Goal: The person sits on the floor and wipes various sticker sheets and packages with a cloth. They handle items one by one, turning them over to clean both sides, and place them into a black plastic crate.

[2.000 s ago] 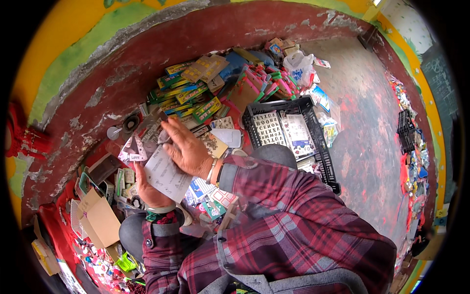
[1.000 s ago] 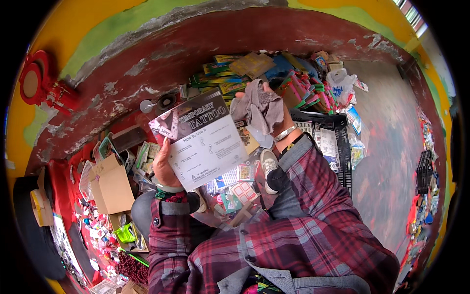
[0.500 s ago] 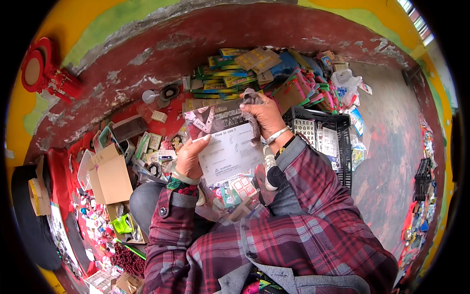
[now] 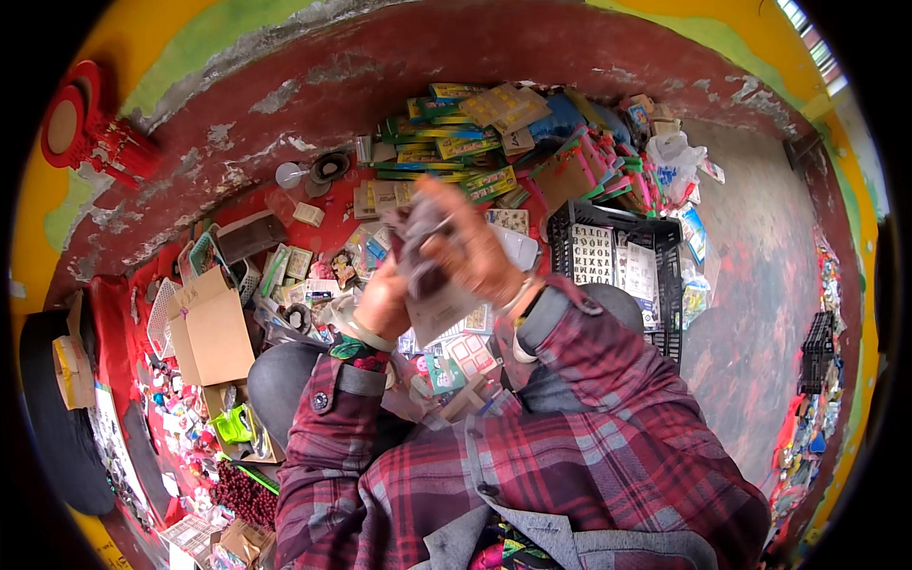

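Observation:
Both my hands are raised together before my lap. In my left hand (image 4: 380, 306) is a thin tattoo sheet (image 4: 439, 312), white on the side facing me and now tilted, with its upper part covered. My right hand (image 4: 478, 255), smeared by motion, is closed on a crumpled grey-brown cloth (image 4: 418, 237). The cloth lies against the upper part of the sheet, and my right fingers hide much of the contact.
A black plastic crate (image 4: 671, 285) with printed sheets stands at my right. Ahead are piled green and yellow boxes (image 4: 442, 142). An open cardboard box (image 4: 211, 328) and a white basket (image 4: 163, 323) stand left, among small goods on red cloth.
My right hand has moved left and toward me with the cloth, across the sheet. The sheet has turned from facing me flat to a steep tilt, mostly covered by the hands and cloth.

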Motion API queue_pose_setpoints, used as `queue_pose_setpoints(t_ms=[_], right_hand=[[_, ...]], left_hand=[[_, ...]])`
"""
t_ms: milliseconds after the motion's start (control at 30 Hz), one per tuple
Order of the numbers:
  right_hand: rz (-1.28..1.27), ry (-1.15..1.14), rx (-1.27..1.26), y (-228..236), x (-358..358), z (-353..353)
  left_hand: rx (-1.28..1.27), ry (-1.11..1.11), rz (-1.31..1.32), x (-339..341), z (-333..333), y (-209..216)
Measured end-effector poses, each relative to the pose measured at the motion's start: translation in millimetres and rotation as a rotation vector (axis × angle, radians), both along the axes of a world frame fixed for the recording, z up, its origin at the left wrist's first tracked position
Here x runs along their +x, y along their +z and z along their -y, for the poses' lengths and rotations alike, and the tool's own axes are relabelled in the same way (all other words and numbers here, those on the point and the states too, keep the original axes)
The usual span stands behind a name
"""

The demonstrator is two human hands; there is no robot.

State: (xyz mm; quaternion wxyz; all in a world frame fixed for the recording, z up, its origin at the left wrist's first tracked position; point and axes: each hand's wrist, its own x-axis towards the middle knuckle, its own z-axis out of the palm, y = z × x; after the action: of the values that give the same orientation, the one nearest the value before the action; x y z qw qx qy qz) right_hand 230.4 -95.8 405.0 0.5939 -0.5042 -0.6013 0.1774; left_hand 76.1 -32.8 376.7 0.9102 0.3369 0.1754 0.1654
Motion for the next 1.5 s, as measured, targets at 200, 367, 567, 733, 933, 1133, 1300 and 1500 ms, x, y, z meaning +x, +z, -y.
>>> queue_pose_setpoints(t_ms=[200, 367, 567, 733, 933, 1133, 1300, 1500], right_hand=[[0.429, -0.173, -0.083, -7.1, -2.2, -7.6], [0.109, -0.198, -0.291, -3.0, 27.7, -11.7], [0.223, -0.305, -0.223, -1.1, 43.2, -10.2], [0.270, -0.517, -0.322, -1.1, 54.2, -9.0], [-0.255, -0.538, -0.187, 2.6, 69.0, -6.2], [-0.009, 0.011, -0.034, -15.6, -4.1, -7.7], [0.547, 0.052, -0.165, -25.9, -35.9, 2.7], [0.408, -0.291, -0.313, -51.8, 8.9, -13.6]], left_hand=[[0.000, -0.123, -0.049, -1.4, 12.6, 12.0], [0.015, -0.069, -0.109, -12.0, 2.9, 25.4], [0.037, -0.002, -0.198, -17.6, -1.3, 43.1], [0.051, 0.170, -0.175, -26.5, -9.7, 36.1], [-0.217, 0.269, 0.170, -25.1, -31.8, 14.9], [-0.399, 0.248, 0.295, 7.9, -4.8, -3.2], [-0.387, 0.390, 0.260, 6.0, -0.2, 2.7], [-0.236, 0.440, 0.153, -13.2, -21.5, 2.3]])
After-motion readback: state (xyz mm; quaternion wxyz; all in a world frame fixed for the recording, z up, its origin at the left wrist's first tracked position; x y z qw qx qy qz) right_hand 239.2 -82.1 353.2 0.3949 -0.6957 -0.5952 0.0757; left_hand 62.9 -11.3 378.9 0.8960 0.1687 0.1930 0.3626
